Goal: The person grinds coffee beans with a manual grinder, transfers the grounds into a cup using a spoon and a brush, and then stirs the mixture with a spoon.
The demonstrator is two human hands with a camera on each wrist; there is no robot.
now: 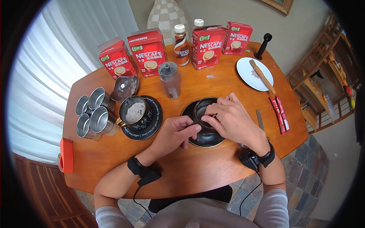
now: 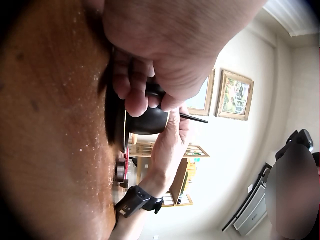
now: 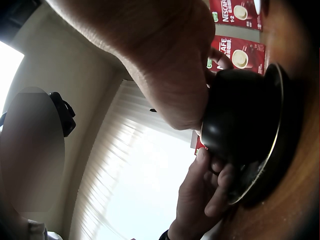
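Evidently, the black cup [image 3: 235, 115] rests on its dark saucer [image 1: 204, 142] on the worktop [image 1: 178, 178], the left hand [image 1: 171, 135] gripping the cup's side, probably to stop it turning. Over its mouth, the right hand's [image 1: 232, 119] grip is closed on a thin stick [image 2: 195, 118], seemingly for reach inside; the gold-handled cup [image 1: 145, 114] stands left of it, apparently out of the way.

Glossy black cup [image 3: 235, 117] on glossy wooden table [image 1: 171, 171].
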